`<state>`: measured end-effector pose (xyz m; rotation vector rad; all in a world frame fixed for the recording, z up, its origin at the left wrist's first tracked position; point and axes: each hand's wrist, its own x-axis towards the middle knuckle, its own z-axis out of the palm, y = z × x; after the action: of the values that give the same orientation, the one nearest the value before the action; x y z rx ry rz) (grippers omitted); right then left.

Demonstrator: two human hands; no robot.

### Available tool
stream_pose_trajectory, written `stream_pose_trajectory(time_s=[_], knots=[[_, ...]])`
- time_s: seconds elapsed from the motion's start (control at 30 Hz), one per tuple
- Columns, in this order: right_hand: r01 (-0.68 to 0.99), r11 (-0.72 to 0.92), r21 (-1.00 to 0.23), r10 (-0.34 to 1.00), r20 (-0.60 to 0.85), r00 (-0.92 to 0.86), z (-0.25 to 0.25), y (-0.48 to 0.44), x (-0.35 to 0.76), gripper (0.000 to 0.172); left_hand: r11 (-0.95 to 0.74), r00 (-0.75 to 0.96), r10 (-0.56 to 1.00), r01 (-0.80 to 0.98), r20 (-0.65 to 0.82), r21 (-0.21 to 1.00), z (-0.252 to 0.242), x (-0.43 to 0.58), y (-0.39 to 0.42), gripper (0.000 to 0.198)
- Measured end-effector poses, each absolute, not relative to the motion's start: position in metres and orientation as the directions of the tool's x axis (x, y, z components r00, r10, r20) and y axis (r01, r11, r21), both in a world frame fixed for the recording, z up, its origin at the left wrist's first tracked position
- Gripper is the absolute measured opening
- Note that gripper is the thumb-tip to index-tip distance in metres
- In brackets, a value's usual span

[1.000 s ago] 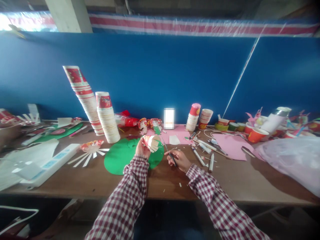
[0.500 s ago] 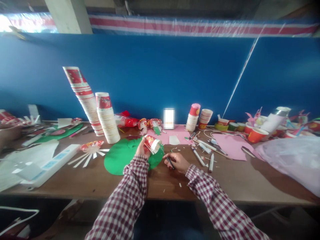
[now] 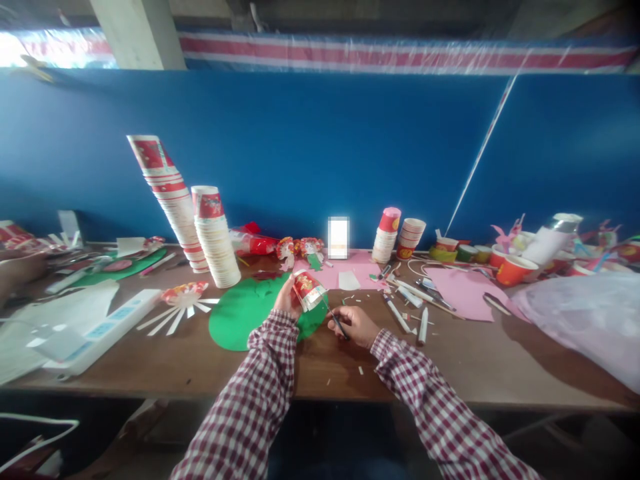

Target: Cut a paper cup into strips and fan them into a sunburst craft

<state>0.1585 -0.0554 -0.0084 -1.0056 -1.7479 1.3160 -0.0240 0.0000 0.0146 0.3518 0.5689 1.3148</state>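
Note:
My left hand is closed round a red and white paper cup, held tilted with its white rim toward the right. Scissors with dark handles are gripped in my right hand, their blades pointing up and left to the cup's rim. Whether the blades are around the paper or just beside it, I cannot tell. Beneath the cup, a large round green sheet lies on the table. A cup cut into splayed white strips lies left of that sheet.
Tall paper cup stacks stand at the back left, shorter ones at the back right. Markers and paper scraps lie right of my hands. A white power strip and a plastic bag flank the workspace. Another person's hand shows far left.
The cup has turned in my left hand, so more of its red printed side faces me. My right hand with the scissors has stayed almost in place.

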Motion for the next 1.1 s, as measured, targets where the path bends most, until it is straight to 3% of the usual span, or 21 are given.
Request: stream_pose_trajectory(time_s=[0.4, 1.1], knots=[[0.217, 0.205, -0.955, 0.890, 0.089, -0.446, -0.0063, -0.0566, 0.1588, 0.036, 0.190, 0.056, 0.972, -0.758, -0.229, 0.624, 0.0163, -0.0223, 0.0004, 0.027], [0.179, 0.175, -0.968, 0.887, 0.076, -0.455, -0.0076, -0.0560, 0.1594, 0.036, 0.198, 0.049, 0.967, -0.762, -0.250, 0.616, 0.0181, -0.0207, -0.0007, 0.023]])
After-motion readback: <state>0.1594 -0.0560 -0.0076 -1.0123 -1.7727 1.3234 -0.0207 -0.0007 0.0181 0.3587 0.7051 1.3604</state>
